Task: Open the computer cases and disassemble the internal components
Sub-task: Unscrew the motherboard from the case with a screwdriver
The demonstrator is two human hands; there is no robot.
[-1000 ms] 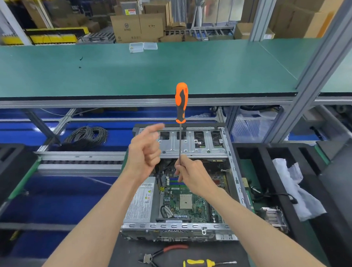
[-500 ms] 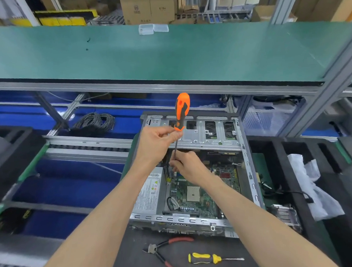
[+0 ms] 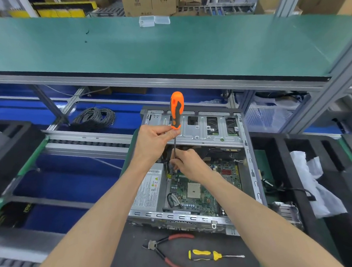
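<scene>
An open metal computer case (image 3: 247,150) lies flat in front of me, its green motherboard (image 3: 196,195) and silver power supply (image 3: 148,191) exposed. A long orange-and-black screwdriver (image 3: 177,110) stands upright over the case's far left part, tip down inside. My left hand (image 3: 154,141) pinches the bottom of its handle. My right hand (image 3: 188,162) pinches the thin shaft lower down, just above the board. The tip is hidden behind my right hand.
Red-handled cutters (image 3: 169,251) and a small yellow screwdriver (image 3: 210,254) lie on the dark mat in front of the case. A white cloth (image 3: 314,185) and a metal part (image 3: 287,212) sit at right. A coil of black cable (image 3: 94,118) lies far left. A green shelf (image 3: 166,50) overhangs.
My left hand, open beside the shaft a second ago, has closed on the bottom of the screwdriver handle. The screwdriver has come down toward the case. My view has tilted downward.
</scene>
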